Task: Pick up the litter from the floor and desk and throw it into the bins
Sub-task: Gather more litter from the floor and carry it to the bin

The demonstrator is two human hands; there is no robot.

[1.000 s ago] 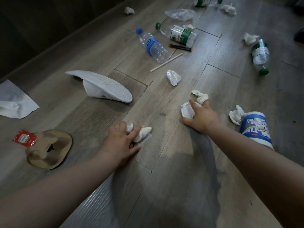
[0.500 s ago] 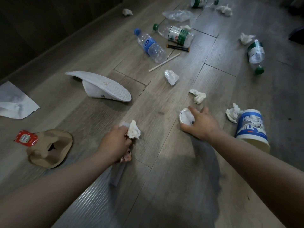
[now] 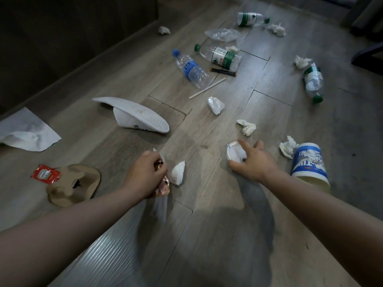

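Note:
My left hand (image 3: 145,175) is raised a little off the wooden floor and grips a bundle of litter: a crumpled white tissue (image 3: 177,172) sticks out to its right and a reddish wrapper (image 3: 162,188) hangs below the fist. My right hand (image 3: 251,161) holds a small round white plastic lid (image 3: 235,152) by its edge, thumb under it and fingers over it. More crumpled tissues lie close by, one (image 3: 247,127) just beyond the lid and one (image 3: 287,149) beside a blue and white paper cup (image 3: 308,162) lying on its side.
A white slipper (image 3: 134,116) lies sole up at centre left. A brown cardboard piece (image 3: 72,184), a red ketchup sachet (image 3: 44,174) and a white paper sheet (image 3: 24,131) lie at left. Several plastic bottles, a straw (image 3: 207,88) and a clear wrapper (image 3: 215,105) lie farther away.
My left hand closed round the tissue and wrapper and lifted them off the floor. My right hand kept hold of the white lid and tilted it up slightly.

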